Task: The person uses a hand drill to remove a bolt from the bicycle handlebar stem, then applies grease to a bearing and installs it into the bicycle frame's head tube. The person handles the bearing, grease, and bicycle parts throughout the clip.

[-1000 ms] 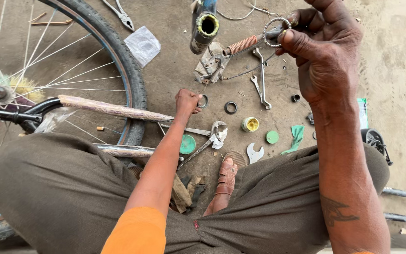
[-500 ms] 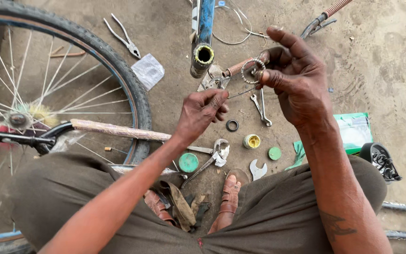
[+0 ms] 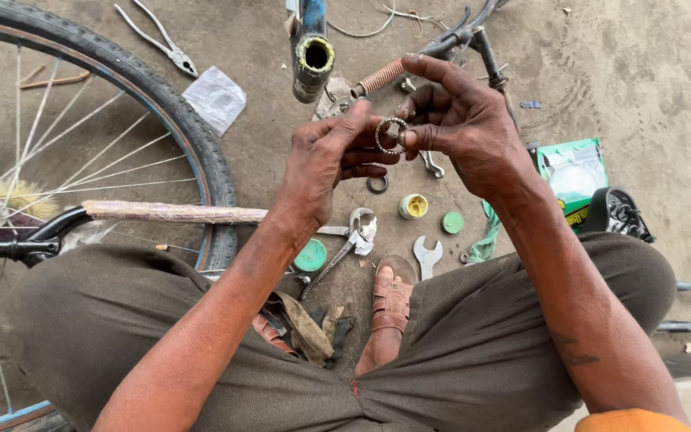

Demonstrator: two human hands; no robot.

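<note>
The small ring of bearing balls (image 3: 391,135) sits pinched between both hands, held up in the air over the ground: the right hand (image 3: 465,132) grips its right edge with thumb and forefinger closed on it, and the left hand (image 3: 325,164) has its fingertips closed on the left edge. The work in hand looks like checking or turning the ring between the fingers, so the step seems to be handling the bearing before it goes anywhere. Any further move calls for a light, even pinch, since the ring is thin and could slip.

Just beyond the hands stands the open end of a blue frame tube (image 3: 313,56). Below them on the dirt floor (image 3: 649,72) lie a dark washer (image 3: 377,185), a small yellow tin (image 3: 413,206), its green lid (image 3: 453,222), and a flat spanner (image 3: 426,256). The bicycle wheel (image 3: 193,152) closes off the left side; the right is more open, apart from a green packet (image 3: 573,172).
</note>
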